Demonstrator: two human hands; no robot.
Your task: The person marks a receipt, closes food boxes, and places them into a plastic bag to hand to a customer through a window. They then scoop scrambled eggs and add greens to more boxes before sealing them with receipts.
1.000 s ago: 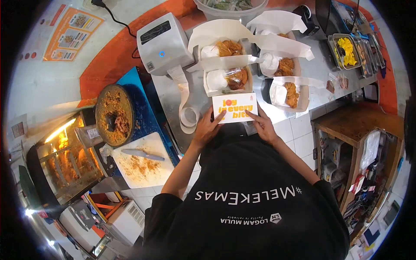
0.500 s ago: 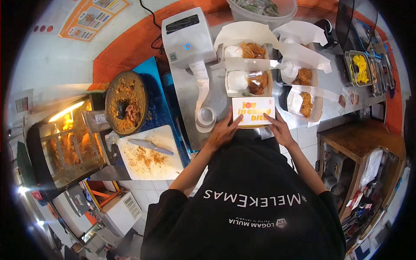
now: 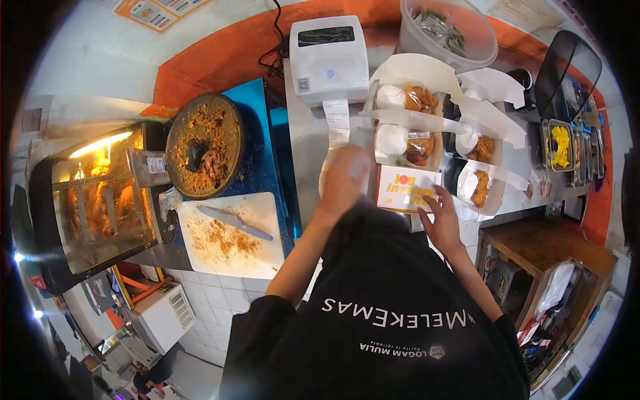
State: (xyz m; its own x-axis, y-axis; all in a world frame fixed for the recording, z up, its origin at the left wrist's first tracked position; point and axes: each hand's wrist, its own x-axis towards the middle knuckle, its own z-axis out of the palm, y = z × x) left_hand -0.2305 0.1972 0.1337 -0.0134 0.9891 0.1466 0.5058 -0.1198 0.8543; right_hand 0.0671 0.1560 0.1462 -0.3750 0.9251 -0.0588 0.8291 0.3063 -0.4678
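A closed white food box (image 3: 399,189) with orange and yellow lettering lies at the near edge of the steel counter. My right hand (image 3: 443,223) rests at its right side, fingers spread over the lid's edge. Smeared by motion, my left hand (image 3: 345,180) is left of the box, over the strip of printed label paper (image 3: 337,123); its fingers cannot be made out. That strip hangs from a white label printer (image 3: 330,63). Behind the box stand several open boxes with wrapped rice and fried chicken (image 3: 420,148).
At left, a stone mortar (image 3: 203,143) with crumbs sits beside a cutting board (image 3: 233,243) bearing a knife (image 3: 237,223). A lit display case (image 3: 107,200) is farther left. A clear tub (image 3: 450,33) stands behind the boxes. Lower right is a wooden shelf (image 3: 533,243).
My left hand has let go of the closed box and moved left and up to the label strip. My right hand stays at the box with fingers more spread. The view has shifted.
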